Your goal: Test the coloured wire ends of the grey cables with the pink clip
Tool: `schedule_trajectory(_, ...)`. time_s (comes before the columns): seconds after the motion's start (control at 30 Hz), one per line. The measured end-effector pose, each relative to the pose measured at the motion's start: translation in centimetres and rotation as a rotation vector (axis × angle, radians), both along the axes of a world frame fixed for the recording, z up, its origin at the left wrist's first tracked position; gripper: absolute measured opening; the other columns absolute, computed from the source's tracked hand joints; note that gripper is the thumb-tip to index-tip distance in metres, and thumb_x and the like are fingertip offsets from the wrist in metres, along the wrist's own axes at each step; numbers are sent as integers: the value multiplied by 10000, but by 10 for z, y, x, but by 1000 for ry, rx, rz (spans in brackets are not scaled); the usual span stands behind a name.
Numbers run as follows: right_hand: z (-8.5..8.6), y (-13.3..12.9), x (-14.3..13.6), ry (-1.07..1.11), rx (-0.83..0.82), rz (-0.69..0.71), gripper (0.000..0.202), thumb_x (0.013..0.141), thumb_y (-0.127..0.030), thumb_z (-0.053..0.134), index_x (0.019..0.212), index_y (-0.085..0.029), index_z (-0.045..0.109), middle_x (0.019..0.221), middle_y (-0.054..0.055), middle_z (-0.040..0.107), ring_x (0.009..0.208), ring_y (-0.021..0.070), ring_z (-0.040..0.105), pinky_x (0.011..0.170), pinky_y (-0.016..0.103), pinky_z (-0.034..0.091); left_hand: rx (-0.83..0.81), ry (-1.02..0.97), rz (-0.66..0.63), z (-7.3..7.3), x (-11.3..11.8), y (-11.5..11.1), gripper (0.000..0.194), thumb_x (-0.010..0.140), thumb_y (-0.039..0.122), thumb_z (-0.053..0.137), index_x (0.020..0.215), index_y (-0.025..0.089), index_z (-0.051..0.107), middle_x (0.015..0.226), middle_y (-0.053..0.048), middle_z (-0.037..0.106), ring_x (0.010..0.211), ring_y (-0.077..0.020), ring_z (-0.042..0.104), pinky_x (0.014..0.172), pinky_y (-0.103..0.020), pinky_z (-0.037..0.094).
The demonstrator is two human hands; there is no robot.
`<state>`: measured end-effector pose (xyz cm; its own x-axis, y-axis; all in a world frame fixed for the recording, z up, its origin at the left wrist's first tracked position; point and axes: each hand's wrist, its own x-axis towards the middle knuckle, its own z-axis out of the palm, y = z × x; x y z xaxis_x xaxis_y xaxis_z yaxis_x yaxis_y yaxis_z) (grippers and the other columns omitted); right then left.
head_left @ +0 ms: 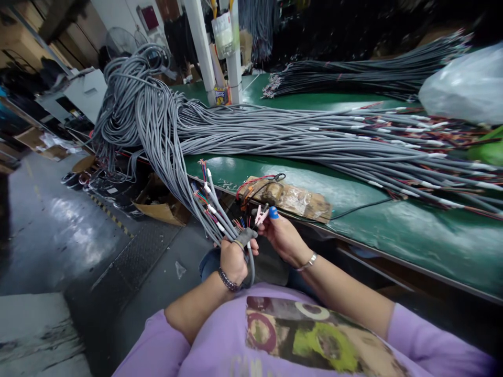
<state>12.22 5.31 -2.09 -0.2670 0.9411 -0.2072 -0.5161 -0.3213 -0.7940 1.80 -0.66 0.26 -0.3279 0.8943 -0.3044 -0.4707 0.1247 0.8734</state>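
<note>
Several grey cables (212, 193) with stripped ends and coloured wires are gripped in my left hand (234, 256), whose thumb wears a grey cover. Just right of it, my right hand (281, 235) pinches a small pink clip-like piece (261, 215) between thumb and fingers; a blue wrap covers one fingertip. Thin coloured wires (242, 223) fan out between the two hands. Behind them, at the table's edge, lies a worn wooden block (298, 200) wrapped in tape, with red and black leads on its left end.
Long grey cables (275, 131) run across the green table (393, 230) and pile up at the left. Darker cables (353, 76) and a clear plastic bag (467, 84) lie at the back right. A white post (200, 47) stands behind; a cardboard box (163, 207) sits below left.
</note>
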Motion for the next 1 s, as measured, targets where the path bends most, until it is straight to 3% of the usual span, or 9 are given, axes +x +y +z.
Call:
schedule_trajectory(0.1, 1, 4, -2, 200, -145, 149, 408, 715, -580, 679, 820, -187, 666, 744, 15, 663, 639, 123, 575, 601, 250, 490, 2, -3, 5, -2, 1, 1, 317, 622, 408, 750, 580, 128, 608, 464, 3, 562, 396, -86, 488, 378, -203, 376)
schedule_trajectory(0.27, -2, 9, -6, 310, -219, 99, 284, 756, -483, 695, 791, -204, 654, 734, -14, 686, 618, 103, 593, 614, 231, 507, -14, 2, 12, -7, 0, 2, 308, 629, 402, 750, 603, 130, 609, 469, 8, 567, 390, -84, 492, 380, -201, 382)
schedule_trajectory(0.43, -1, 7, -9, 319, -260, 46, 262, 759, -454, 704, 791, -196, 668, 743, -4, 703, 653, 106, 617, 636, 221, 515, -44, 22, -18, -9, 1, 0, 309, 614, 394, 762, 591, 131, 602, 455, 11, 559, 378, -85, 485, 374, -202, 387)
schedule_trajectory(0.6, -1, 3, -7, 350, -230, 97, 308, 767, -505, 673, 829, -204, 667, 756, -4, 697, 667, 113, 620, 638, 232, 514, -24, 32, -28, -9, 0, -2, 307, 623, 401, 757, 596, 132, 613, 459, 9, 563, 378, -82, 481, 373, -201, 388)
schedule_trajectory(0.77, -4, 1, 4, 350, -254, 133, 359, 751, -567, 653, 747, -209, 635, 725, -3, 681, 676, 117, 627, 632, 231, 515, -9, 39, -54, -10, -4, -7, 319, 640, 423, 745, 599, 128, 631, 457, 3, 567, 384, -80, 485, 382, -197, 384)
schedule_trajectory(1.0, -10, -4, 19, 162, -177, 97, 364, 668, -540, 738, 757, -195, 664, 748, 16, 684, 660, 119, 614, 624, 228, 517, -10, 52, -120, -19, -20, -14, 315, 651, 420, 749, 709, 120, 671, 592, -51, 666, 442, -86, 553, 378, -166, 296)
